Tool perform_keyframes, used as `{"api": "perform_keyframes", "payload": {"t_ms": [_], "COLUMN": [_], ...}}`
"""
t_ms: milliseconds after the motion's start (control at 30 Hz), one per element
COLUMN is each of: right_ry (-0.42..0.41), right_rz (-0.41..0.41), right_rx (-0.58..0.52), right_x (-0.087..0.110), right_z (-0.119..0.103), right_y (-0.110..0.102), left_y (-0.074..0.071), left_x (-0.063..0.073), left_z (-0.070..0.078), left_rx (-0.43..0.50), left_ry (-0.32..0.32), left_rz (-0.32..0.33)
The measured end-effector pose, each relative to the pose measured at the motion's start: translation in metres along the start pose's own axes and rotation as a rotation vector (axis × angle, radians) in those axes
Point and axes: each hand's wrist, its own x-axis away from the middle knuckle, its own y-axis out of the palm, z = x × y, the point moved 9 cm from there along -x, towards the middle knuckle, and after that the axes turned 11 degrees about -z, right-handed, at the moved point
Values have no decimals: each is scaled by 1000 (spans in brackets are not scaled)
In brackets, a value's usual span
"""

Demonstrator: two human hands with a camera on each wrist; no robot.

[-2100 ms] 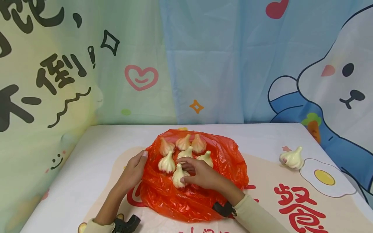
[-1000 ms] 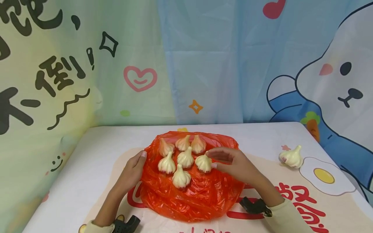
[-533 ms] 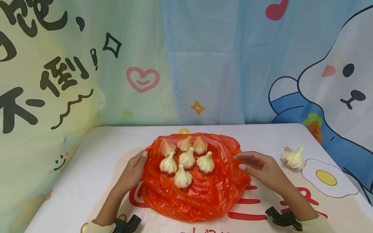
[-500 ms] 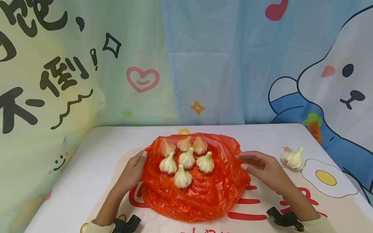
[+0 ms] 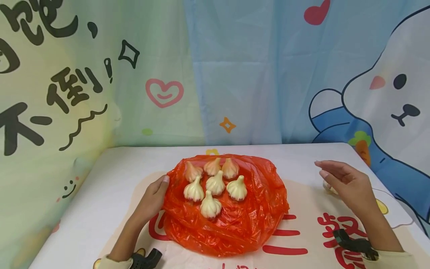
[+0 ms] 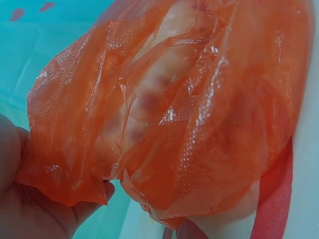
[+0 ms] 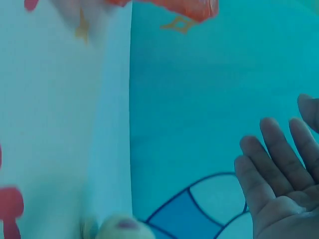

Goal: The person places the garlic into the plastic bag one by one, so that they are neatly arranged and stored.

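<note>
A thin red plastic bag (image 5: 242,229) lies spread on the table with several pale garlic bulbs on it, one of them a front bulb (image 5: 210,205). Three rear bulbs look tinted orange, seemingly beneath the film. My left hand (image 5: 152,198) grips the bag's left edge; the left wrist view shows the film (image 6: 65,164) between thumb and fingers. Over at the right, my right hand (image 5: 352,186) hovers with fingers extended, holding nothing. It mostly covers a lone garlic bulb (image 5: 328,188), whose rounded pale side (image 7: 124,230) appears low in the right wrist view.
The white table (image 5: 134,158) carries a printed cover with red lettering (image 5: 285,249) and a fried-egg drawing (image 5: 382,206). Behind it hangs a printed curtain (image 5: 235,93). Both wrists wear black straps with small devices (image 5: 147,258).
My right hand has left the bulbs on the bag, passed the bag's right edge and moved right to the lone garlic bulb. The left hand has kept its grip on the bag.
</note>
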Motion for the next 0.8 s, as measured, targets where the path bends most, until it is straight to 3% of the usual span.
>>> {"api": "perform_keyframes", "payload": {"t_ms": [167,267,433,633,800], "right_ry": [98,200,359,465,442], "right_rz": [81,159,258,166,51], "right_rx": [51,73,5,-32,-55], "right_x": [1,5,14,12,8], "right_z": [23,43,78,107,118], "right_y": [-23,-40,-58,-53,-40], "left_y": [-3,-4,-2,-2,-1], "left_x": [1,1,-1,0,-1], "left_z": [-3,-3,-2,-4,-4], "left_rx": [-5,1,-7,-4,-5], "left_ry": [-14,-11,-5,-6,-4], "left_rz": [18,17,14,16,9]}}
